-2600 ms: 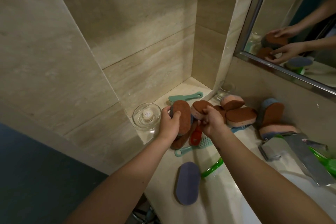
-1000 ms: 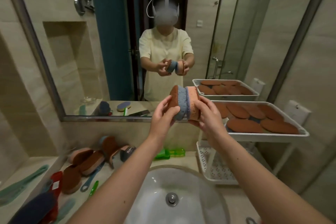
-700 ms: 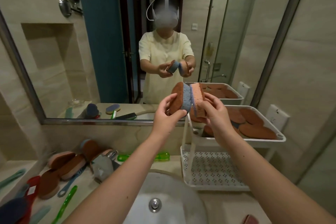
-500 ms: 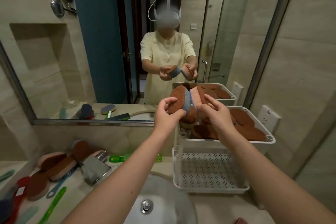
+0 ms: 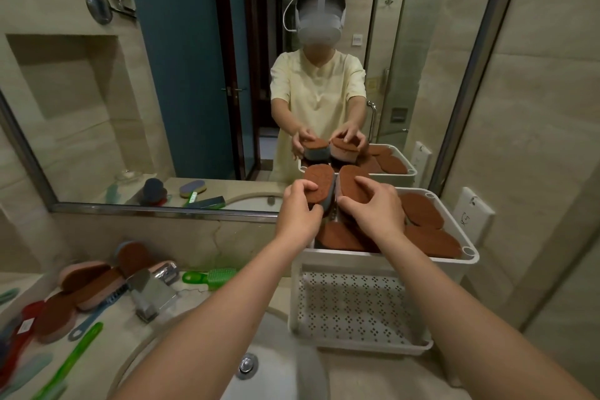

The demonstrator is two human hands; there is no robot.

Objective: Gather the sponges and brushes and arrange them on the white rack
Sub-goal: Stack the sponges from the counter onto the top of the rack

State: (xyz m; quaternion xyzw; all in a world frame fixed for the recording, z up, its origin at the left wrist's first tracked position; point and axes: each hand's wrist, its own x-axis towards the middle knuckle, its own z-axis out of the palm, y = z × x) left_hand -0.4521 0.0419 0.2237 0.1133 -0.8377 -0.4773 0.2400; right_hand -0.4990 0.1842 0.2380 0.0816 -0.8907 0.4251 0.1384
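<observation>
My left hand grips a brown-topped sponge with a blue body. Beside it my right hand grips a brown-topped sponge with a pink body. Both sponges lie flat, brown side up, over the left end of the top tray of the white rack, which holds several brown sponges. The rack's lower perforated tray holds nothing. More sponges and brushes, among them a green brush, lie on the counter at the left.
A chrome faucet stands left of the white basin, whose drain is below my arms. A long green handle, a blue handle and red items lie at the counter's left edge. A wall mirror fills the back. A wall socket sits right of the rack.
I turned from the left corner to the rack with the two sponges. Held upright together before, they now lie flat and lower over the top tray.
</observation>
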